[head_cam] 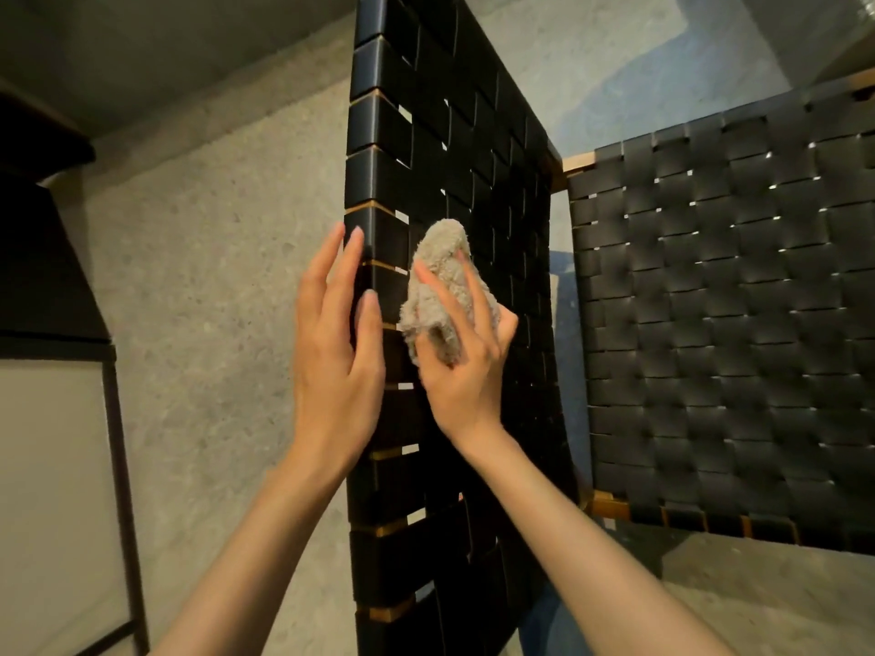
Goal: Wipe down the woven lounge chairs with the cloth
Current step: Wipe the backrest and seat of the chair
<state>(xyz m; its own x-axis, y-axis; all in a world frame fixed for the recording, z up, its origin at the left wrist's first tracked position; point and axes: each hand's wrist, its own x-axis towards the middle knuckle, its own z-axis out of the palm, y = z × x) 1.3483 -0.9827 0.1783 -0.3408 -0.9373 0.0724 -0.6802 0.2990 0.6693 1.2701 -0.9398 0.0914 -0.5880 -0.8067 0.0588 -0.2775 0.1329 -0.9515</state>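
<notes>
Two hands are up close. The left hand (336,357) lays straight fingers on the edge of the black woven chair (454,134). The right hand (466,385) grips the bunched-up cloth (440,281) against its straps. Another woven panel (734,333) sits farther back.

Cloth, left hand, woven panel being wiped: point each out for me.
cloth (442,250), head view, bunched upper part.
left hand (338,371), head view, back of the hand.
woven panel (450,134), head view, dark strap above the cloth.
</notes>
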